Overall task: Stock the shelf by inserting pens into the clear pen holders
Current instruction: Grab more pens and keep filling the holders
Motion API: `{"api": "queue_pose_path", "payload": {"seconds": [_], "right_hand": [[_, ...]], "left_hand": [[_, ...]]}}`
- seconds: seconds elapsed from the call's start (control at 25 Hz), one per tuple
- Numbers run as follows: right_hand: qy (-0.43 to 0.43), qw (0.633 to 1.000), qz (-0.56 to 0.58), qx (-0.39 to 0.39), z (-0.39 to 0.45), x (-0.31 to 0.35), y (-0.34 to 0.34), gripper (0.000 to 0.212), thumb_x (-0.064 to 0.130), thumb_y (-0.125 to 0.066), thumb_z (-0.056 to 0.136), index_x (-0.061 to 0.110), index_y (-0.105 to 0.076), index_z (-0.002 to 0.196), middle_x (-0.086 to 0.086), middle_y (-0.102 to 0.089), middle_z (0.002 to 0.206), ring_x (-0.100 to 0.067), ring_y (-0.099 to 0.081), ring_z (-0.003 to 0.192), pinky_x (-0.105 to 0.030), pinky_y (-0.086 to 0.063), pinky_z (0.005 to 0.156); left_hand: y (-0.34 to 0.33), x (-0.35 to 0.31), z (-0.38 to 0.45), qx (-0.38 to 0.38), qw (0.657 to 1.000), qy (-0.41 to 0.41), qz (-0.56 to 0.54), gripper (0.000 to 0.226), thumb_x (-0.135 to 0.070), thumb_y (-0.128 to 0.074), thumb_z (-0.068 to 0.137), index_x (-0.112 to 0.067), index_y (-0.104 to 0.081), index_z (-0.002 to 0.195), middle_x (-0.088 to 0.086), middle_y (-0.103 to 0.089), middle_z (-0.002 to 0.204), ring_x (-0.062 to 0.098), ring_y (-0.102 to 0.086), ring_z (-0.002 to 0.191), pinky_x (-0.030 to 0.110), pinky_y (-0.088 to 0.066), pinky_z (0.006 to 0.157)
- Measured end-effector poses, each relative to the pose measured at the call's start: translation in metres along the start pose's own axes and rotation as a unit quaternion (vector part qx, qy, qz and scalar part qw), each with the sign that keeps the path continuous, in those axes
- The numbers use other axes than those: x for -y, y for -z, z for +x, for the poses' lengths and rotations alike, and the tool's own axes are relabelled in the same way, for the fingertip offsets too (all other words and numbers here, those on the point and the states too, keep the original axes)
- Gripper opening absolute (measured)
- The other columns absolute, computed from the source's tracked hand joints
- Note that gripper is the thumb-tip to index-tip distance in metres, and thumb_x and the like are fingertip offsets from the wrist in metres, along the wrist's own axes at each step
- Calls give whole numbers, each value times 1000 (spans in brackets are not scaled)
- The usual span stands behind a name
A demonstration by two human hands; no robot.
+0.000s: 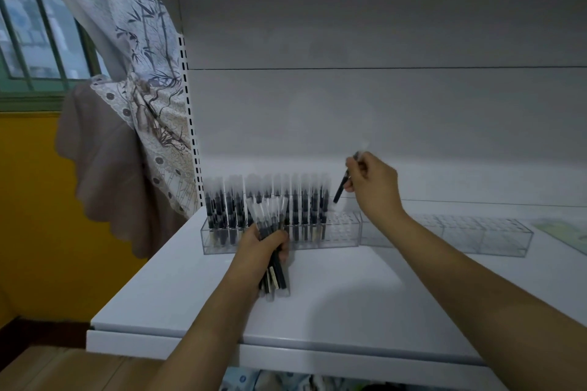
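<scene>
A person's right hand (373,182) pinches a single black pen (341,186) between thumb and fingertips above a white shelf (349,295), the pen's long axis tilted, its lower end pointing down and to the left toward the free cells at the right end of a clear pen holder (341,233). The pen's upper end, in a pale wrapper, blurs into the white back panel and is partly covered by the fingers. The left hand (263,246) clenches a bundle of wrapped pens (273,251) just in front of the holder, the bundle near upright and fanned outward at the top, its lower ends close to the shelf surface; whether they touch it cannot be told. Rows of pens (266,206) already stand vertical in the holder's left and middle cells, their upper wrappers smeared and hard to make out, and the bundle hides some of them. A second clear pen holder (476,236) lies to the right, end to end with the first, its near part crossed by the right forearm. A patterned curtain (143,89) hangs at the left beside a barred window (38,25). A greenish sheet (562,232) at the far right is cut off by the frame edge.
</scene>
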State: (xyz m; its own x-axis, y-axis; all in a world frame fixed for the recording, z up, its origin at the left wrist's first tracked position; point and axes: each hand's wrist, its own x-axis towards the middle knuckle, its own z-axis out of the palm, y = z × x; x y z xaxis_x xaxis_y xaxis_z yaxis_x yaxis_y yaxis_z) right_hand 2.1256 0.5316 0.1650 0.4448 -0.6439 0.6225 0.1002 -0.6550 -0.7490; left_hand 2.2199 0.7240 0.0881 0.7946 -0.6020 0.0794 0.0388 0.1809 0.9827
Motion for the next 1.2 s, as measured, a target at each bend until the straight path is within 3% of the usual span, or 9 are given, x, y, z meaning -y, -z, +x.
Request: {"api": "queue_pose_path", "payload": {"seconds": [0.2,0.48,0.64,0.72,0.84,0.96,1.04,1.12,1.2], "right_hand": [[-3,997,-42,69,-4,-18,-8,26,22,-51,102,3,-57,86,-4,-66,70,-16,-69,65,-29,-58,73],[19,982,-114,148,11,-18,-13,25,20,-53,101,9,-54,79,-9,-66,79,-17,-67,66,-26,-57,70],[-45,934,-247,253,3,-33,-17,29,24,-52,101,1,-69,93,-14,-71,92,-26,-68,86,-27,-47,72],[-46,951,-255,172,-7,-32,-15,27,24,-51,102,2,-68,104,-11,-68,98,-24,-64,91,-24,-40,73],[-4,989,-143,23,-39,-4,-8,18,19,-50,101,10,-64,92,-2,-65,86,-14,-60,77,-14,-38,62],[-26,984,-60,167,-75,36,-16,26,36,-56,99,18,-65,83,11,-62,72,8,-58,63,-5,-40,58],[-72,972,-5,225,-79,44,-24,26,32,-60,97,15,-63,78,9,-59,66,10,-56,51,-3,-38,51],[-78,982,2,174,-64,45,-23,24,34,-58,98,15,-64,84,5,-62,74,6,-57,58,-8,-42,60],[-59,996,31,56,-42,41,-9,26,34,-53,100,13,-63,88,0,-65,80,3,-57,59,-9,-42,60]], "left_hand": [[-2,-3,-3,-2,1000,-22,0,12,-1,-61,89,-3,-62,78,17,-62,70,22,-54,57,32,-46,58],[-2,-2,-2,-28,1000,-11,-11,7,-3,-67,88,-4,-62,93,11,-67,70,24,-58,64,34,-50,62],[-3,-5,-5,-29,999,-7,-20,13,-5,-70,87,-2,-63,97,12,-68,72,22,-61,60,30,-53,55],[-4,-7,-7,-24,999,-13,-32,14,-4,-69,87,1,-64,99,13,-69,74,20,-63,59,27,-54,54],[-7,-8,-8,-8,999,-19,-46,12,-3,-68,88,3,-67,99,15,-71,79,18,-67,63,25,-55,56],[-9,-9,-10,16,999,-27,-45,11,-3,-67,88,1,-70,98,16,-75,83,19,-72,69,25,-56,57],[-9,-9,-11,27,998,-27,-43,13,-4,-67,89,1,-71,100,16,-76,86,21,-74,73,26,-57,59],[-8,-9,-10,31,998,-20,-49,17,-7,-68,88,3,-72,101,20,-75,92,25,-74,80,29,-58,63],[-7,-8,-9,26,998,-11,-61,18,-8,-68,87,4,-72,101,19,-75,88,24,-73,76,28,-57,63]]}}
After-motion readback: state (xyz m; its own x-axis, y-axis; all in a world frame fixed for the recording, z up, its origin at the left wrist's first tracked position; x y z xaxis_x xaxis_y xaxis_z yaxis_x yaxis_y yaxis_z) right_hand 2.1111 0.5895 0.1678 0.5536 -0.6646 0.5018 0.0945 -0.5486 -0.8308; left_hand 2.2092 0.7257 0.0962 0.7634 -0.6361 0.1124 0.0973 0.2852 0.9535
